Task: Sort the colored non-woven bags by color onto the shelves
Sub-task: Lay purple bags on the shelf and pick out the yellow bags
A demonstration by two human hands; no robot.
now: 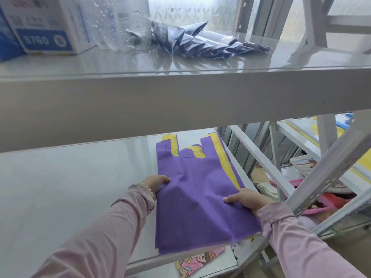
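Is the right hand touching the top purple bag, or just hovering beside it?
Touching. The head view shows the right hand gripping the right edge of the purple bag, with no gap between them.

At eleven o'clock, white-and-blue carton (pixel 46 25) with a blue printed label; just beside it toward twelve, clear plastic bottle (pixel 120 27) beaded with droplets, then a fanned bundle of dark blue packets (pixel 200 43). At four o'clock, pink tray (pixel 325 205), folded pale cloths (pixel 267 187), striped pouch (pixel 303 165), all partly hidden. At six o'clock, cartoon-printed sheet (pixel 198 261).
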